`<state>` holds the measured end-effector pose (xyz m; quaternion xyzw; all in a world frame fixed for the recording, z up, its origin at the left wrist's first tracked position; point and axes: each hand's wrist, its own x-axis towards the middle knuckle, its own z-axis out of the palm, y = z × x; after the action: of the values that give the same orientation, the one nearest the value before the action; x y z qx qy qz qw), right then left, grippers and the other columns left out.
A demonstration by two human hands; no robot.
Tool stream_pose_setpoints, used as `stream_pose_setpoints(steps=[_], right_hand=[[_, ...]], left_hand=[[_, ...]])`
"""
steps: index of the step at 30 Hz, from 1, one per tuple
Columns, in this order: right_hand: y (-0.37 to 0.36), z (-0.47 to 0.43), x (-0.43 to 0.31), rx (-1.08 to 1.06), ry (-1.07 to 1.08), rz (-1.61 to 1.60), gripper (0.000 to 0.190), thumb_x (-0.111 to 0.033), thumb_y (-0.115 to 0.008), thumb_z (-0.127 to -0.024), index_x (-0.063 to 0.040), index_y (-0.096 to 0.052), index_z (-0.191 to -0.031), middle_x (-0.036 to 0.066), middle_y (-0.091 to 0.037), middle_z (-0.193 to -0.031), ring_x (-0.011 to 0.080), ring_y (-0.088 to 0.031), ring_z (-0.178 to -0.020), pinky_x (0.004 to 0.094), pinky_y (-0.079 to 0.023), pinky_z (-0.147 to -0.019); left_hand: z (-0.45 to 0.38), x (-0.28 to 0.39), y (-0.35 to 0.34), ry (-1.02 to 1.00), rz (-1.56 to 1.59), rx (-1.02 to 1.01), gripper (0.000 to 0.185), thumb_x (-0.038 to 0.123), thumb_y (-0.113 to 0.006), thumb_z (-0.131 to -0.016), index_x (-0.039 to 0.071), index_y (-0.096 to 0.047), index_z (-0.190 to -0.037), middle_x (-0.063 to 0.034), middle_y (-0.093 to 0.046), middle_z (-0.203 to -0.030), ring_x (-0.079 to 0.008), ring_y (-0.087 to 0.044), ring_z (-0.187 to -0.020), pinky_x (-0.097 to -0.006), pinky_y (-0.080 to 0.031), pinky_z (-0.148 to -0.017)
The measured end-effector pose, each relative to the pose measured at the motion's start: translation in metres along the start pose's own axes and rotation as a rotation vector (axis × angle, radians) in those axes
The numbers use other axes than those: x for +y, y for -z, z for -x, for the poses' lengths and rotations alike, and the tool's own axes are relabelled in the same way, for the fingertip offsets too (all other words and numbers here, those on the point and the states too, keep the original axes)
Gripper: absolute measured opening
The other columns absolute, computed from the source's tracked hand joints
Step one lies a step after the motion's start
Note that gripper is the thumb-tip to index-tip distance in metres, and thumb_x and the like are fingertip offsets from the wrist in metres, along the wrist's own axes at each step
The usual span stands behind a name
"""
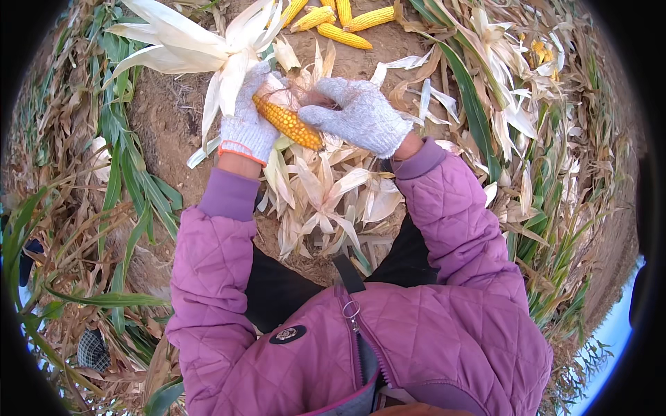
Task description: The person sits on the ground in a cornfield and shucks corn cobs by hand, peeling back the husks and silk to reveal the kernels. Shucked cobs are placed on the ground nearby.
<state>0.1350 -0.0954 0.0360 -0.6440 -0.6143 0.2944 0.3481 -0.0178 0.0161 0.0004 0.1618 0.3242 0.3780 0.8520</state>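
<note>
My left hand [252, 117], in a white knit glove with an orange hem, grips an ear of corn [287, 122] near its base. Pale husk leaves [229, 57] are peeled back and fan out over that hand. The yellow-orange kernels are bare, and the tip points down to the right. My right hand [356, 112], gloved as well, is beside the cob with thumb and fingers curled around reddish corn silk [317, 96]. Its thumb lies at the cob's side; whether it presses on the cob I cannot tell.
Several bare yellow cobs [346, 36] lie on the soil ahead. Empty husks [325, 200] are heaped below my hands, between my knees. Green and dry corn stalks [132, 171] lie along the left, and more stalks with husks [471, 99] along the right. A checked item [93, 351] shows at lower left.
</note>
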Motion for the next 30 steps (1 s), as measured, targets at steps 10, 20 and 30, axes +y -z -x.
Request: stream_pose_setpoints(steps=[10, 20, 30], right_hand=[[-0.001, 0.001, -0.007, -0.001, 0.002, 0.195, 0.027, -0.031, -0.067, -0.085, -0.006, -0.067, -0.094, 0.012, -0.069, -0.080, 0.0269, -0.069, -0.074, 0.0351, -0.054, -0.067], [0.003, -0.007, 0.015, 0.354, -0.081, 0.154, 0.033, -0.038, -0.062, -0.088, -0.007, -0.067, -0.097, 0.015, -0.068, -0.082, 0.0314, -0.068, -0.076, 0.0401, -0.053, -0.068], [0.015, -0.001, -0.002, -0.160, -0.113, -0.219, 0.031, -0.025, -0.071, -0.088, -0.001, -0.067, -0.108, 0.008, -0.069, -0.091, 0.0118, -0.064, -0.082, 0.0275, -0.052, -0.073]], left_hand=[[-0.015, -0.006, 0.025, 0.015, 0.062, -0.078, 0.022, 0.015, -0.067, -0.089, 0.012, -0.057, -0.109, -0.0030, -0.060, -0.094, -0.0189, -0.062, -0.084, -0.0367, -0.057, -0.075], [0.008, -0.002, -0.001, 0.122, 0.055, -0.081, 0.039, 0.016, -0.069, -0.087, 0.011, -0.054, -0.122, -0.0061, -0.061, -0.107, -0.0266, -0.063, -0.099, -0.0470, -0.056, -0.085], [0.000, 0.002, 0.010, 0.094, 0.025, -0.125, 0.042, 0.024, -0.063, -0.089, 0.007, -0.049, -0.125, -0.0181, -0.058, -0.112, -0.0344, -0.060, -0.101, -0.0520, -0.052, -0.090]])
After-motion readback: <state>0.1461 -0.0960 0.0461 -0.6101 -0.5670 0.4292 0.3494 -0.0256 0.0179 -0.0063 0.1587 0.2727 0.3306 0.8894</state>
